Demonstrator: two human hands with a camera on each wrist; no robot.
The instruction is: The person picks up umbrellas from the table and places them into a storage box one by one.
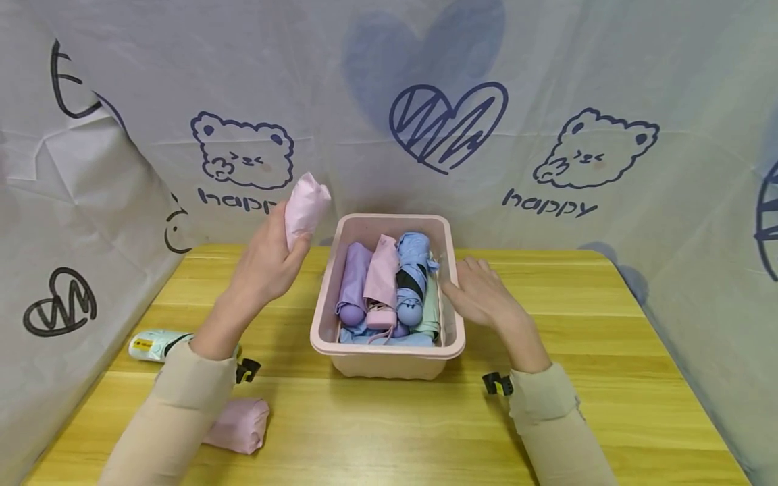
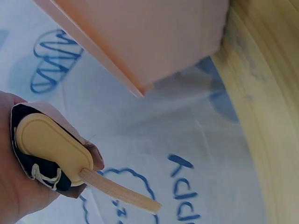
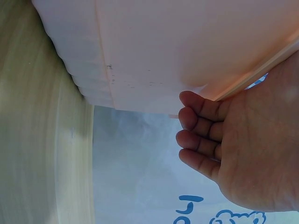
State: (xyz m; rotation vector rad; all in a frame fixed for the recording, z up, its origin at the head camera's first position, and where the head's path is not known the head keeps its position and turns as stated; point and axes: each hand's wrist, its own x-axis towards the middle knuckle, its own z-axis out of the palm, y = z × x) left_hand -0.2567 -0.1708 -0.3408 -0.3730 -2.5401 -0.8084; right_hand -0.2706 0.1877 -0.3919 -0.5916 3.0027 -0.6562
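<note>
My left hand point(image 1: 267, 256) grips a pink folded umbrella point(image 1: 306, 206), raised to the left of a pink plastic bin point(image 1: 389, 349). In the left wrist view, the umbrella's flat cream handle end point(image 2: 53, 147) and its short strap point(image 2: 121, 191) show. Inside the bin lie a purple umbrella point(image 1: 354, 280), another pink one point(image 1: 381, 273), a blue one with a dark band point(image 1: 413, 250) and a pale green one point(image 1: 431, 307); light blue fabric partly shows beneath. At the bin's right rim rests my right hand point(image 1: 486, 290), its fingers point(image 3: 201, 126) loosely bent outside the wall.
On the wooden table point(image 1: 377, 432) at left lies a mint umbrella point(image 1: 146, 345), partly behind my left forearm. Nearer lies a pink wrapped bundle point(image 1: 240, 425), also partly covered by that arm. A printed cloth point(image 1: 365, 155) hangs behind the table's far edge.
</note>
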